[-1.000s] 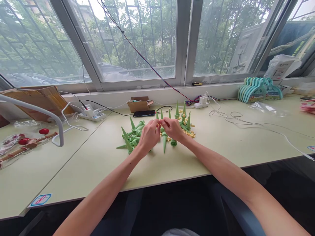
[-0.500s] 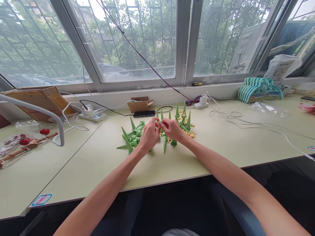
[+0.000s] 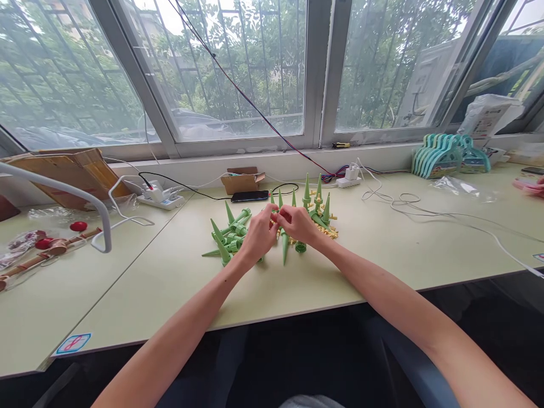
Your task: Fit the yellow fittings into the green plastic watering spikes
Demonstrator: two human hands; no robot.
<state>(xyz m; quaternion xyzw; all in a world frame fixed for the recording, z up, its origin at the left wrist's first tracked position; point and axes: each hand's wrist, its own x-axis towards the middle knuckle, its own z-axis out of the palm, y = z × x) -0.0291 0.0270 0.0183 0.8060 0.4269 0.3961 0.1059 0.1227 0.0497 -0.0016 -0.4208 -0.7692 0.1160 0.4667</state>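
My left hand [image 3: 260, 231] and my right hand [image 3: 297, 222] meet over the middle of the table, fingertips pinched together. Whatever sits between them is hidden by the fingers. Just below, a green plastic spike [image 3: 284, 249] points toward me; I cannot tell whether it is held or lying down. Beside my left hand lies a heap of green cone-shaped spikes [image 3: 221, 249], some with ribbed caps. Past my right hand, several spikes stand upright, one of them a tall green spike [image 3: 306, 192], some bearing small yellow fittings. A pile of small yellow pieces [image 3: 329, 232] lies by my right wrist.
Behind the spikes lie a black phone [image 3: 250, 196] and a small cardboard box [image 3: 242, 181]. A power strip [image 3: 159, 197] and white cables [image 3: 408, 201] are on the table. Turquoise hangers [image 3: 437, 156] stand back right. At the right edge another person's hand [image 3: 540, 187] touches something pink.
My hands stay together in nearly the same place, with only slight finger movement. At the right edge, another person's hand has come into view by the pink thing.
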